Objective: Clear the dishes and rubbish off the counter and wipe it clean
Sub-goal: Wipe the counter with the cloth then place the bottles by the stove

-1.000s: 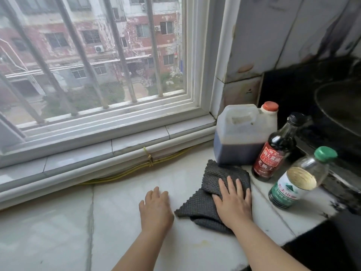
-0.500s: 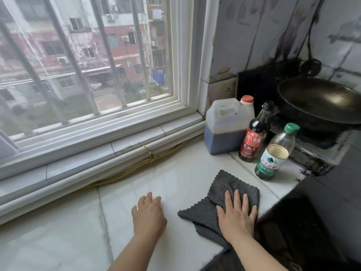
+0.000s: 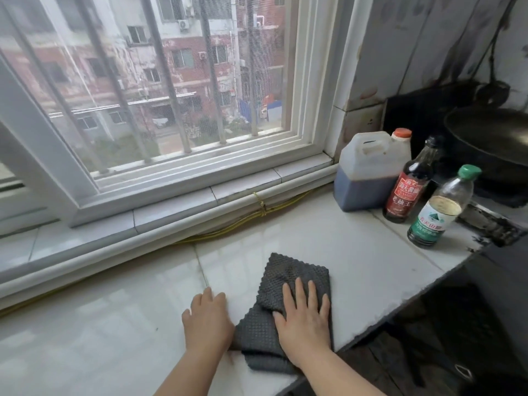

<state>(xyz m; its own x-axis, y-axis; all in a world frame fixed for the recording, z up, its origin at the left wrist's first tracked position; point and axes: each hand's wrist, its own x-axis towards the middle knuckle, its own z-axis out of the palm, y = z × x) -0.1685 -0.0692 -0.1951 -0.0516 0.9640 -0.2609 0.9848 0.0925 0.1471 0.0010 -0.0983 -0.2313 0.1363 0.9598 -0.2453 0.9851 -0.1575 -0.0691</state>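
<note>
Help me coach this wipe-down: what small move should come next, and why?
Probably push the cloth forward toward the green-capped bottle: the right hand lies flat on it, the left hand rests beside it, and bare counter lies ahead.

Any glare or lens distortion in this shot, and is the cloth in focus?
Head view: window daylight leaves soft glare on the glossy counter; the wide lens bows the window bars; the wok corner is dim; the grey cloth under the right hand is sharp.

Your dark grey waffle-weave cloth (image 3: 294, 277) lies folded and rumpled, flat on the glossy white tiled counter (image 3: 357, 252), near its front edge.
</note>
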